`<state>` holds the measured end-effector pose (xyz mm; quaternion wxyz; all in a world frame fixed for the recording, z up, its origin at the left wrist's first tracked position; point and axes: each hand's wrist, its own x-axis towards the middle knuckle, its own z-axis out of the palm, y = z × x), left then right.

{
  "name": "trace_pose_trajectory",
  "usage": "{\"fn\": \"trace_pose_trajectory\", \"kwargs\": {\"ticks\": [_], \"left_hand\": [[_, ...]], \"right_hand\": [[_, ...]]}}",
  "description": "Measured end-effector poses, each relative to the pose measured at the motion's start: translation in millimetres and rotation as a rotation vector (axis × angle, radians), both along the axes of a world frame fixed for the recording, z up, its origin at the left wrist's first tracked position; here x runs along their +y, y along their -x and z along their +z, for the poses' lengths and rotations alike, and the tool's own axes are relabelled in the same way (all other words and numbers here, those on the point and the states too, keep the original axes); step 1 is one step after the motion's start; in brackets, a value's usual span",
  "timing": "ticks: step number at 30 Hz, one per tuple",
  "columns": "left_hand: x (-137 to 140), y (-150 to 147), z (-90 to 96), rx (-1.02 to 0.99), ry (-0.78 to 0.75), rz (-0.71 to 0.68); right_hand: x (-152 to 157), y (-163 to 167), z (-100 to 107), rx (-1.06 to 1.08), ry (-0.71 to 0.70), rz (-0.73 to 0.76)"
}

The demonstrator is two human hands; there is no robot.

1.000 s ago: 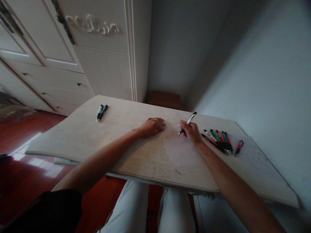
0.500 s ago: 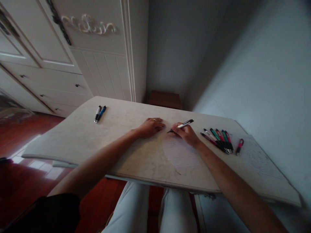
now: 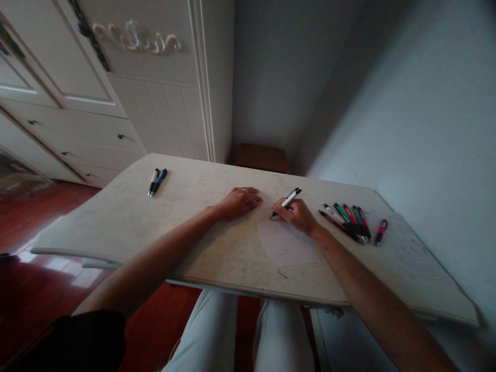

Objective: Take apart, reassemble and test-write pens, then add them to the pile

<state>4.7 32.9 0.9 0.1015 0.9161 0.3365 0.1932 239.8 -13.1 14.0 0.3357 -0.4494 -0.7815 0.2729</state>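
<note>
In my right hand (image 3: 296, 214) is a white pen (image 3: 289, 200) with a black clip and grip, held between thumb and fingers. Its tip meets the upper part of a lined sheet of paper (image 3: 289, 248), which has faint writing near its top. My left hand (image 3: 240, 202) lies flat, fingers stretched out and a ring on one of them, by the sheet's upper left corner. Nothing is held in it. To the right of my right hand lies a bunch of coloured pens (image 3: 351, 222), with a single pink and black pen (image 3: 381, 232) beside it.
A white pen (image 3: 154, 181) and a blue pen (image 3: 160, 182) lie at the left of the pale table (image 3: 112, 217). A sheet covered in writing (image 3: 414, 253) is at the right. White cabinets (image 3: 158, 113) stand behind on the left, a wall (image 3: 434, 134) on the right.
The pen in my right hand has tilted more upright, and its tip has shifted slightly lower and to the right on the paper. My left hand stays in place.
</note>
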Motion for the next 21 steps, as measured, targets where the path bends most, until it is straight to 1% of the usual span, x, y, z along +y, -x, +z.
{"fn": "trace_pose_trajectory", "kwargs": {"ticks": [2,6,9,15,18,21], "left_hand": [[-0.4,-0.1,0.9,0.004,0.004,0.000],[-0.2,-0.1,2.0,0.009,0.008,0.001],[0.6,0.1,1.1,0.004,0.003,-0.008],[-0.2,0.8,0.2,0.000,0.007,-0.009],[-0.7,0.6,0.5,0.005,0.009,-0.006],[-0.5,0.1,0.8,0.009,0.010,-0.003]], "right_hand": [[-0.3,-0.3,0.8,-0.013,-0.017,0.000],[0.8,-1.9,3.5,0.023,-0.105,-0.107],[1.6,-2.6,3.6,0.039,-0.102,-0.152],[-1.3,-0.9,1.2,0.007,-0.047,-0.095],[-3.9,1.1,3.0,0.002,0.004,-0.052],[-5.0,2.0,5.5,0.009,0.012,-0.025]]}}
